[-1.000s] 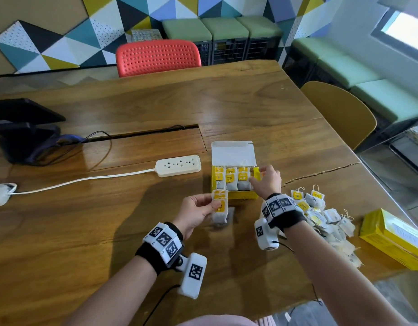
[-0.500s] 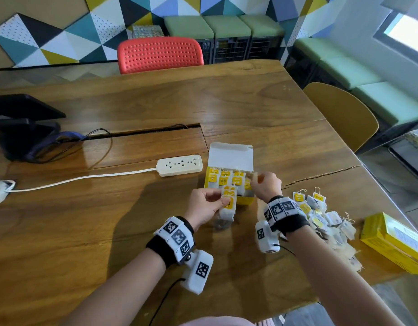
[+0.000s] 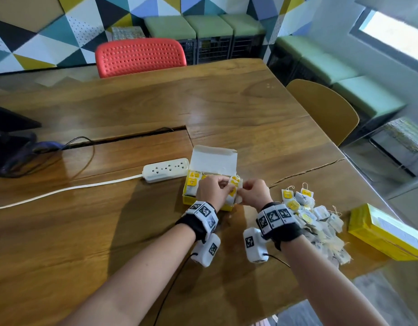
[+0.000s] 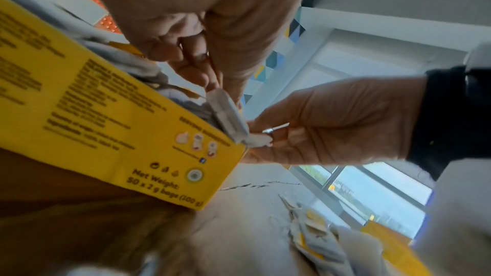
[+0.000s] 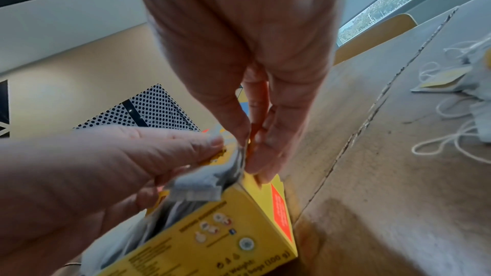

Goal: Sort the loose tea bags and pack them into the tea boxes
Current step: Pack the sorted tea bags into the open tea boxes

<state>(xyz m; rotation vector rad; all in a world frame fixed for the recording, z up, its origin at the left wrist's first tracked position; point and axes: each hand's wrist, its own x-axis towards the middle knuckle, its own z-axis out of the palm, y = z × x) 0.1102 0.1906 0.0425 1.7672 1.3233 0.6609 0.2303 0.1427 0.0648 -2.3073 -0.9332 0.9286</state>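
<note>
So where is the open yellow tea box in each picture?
Head: the open box sits at the middle of the table, mostly behind both hands.
Left wrist: it fills the left side, its printed wall facing the camera.
Right wrist: it is at the bottom middle, seen corner-on.
Shared landmark: the tea bag that both hands pinch over the box's right end.

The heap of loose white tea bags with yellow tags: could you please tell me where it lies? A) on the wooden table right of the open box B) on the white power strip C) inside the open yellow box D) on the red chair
A: the heap of loose white tea bags lies on the wooden table, right of the open yellow tea box.
</note>
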